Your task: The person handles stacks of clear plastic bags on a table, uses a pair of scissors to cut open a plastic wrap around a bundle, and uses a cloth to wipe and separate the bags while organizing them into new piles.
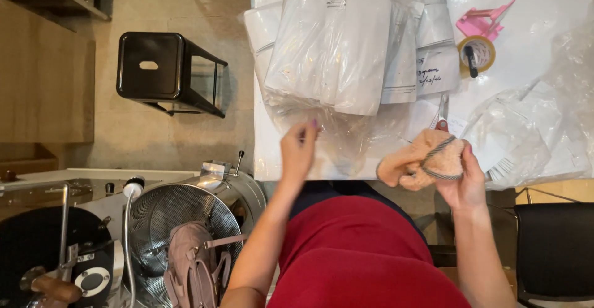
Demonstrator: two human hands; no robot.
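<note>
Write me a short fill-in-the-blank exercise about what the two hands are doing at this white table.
1. The right hand holds a fuzzy peach-coloured knitted piece with a ____ striped cuff.
2. The left hand is raised over a clear ____ bag.
3. The roll of tape lies beside a ____ plastic piece.
4. The black metal stool stands on the ____.

Missing words: grey; plastic; pink; floor

In my right hand point(461, 181): peach fuzzy cloth point(421, 159) with a grey-and-white striped band. By my left hand point(299, 150): clear plastic bags point(334, 48) over white contents. Beyond the right hand: pink holder point(482, 22), tan tape roll point(477, 53) (black marker on it). Far left: black stool point(154, 66).
</note>
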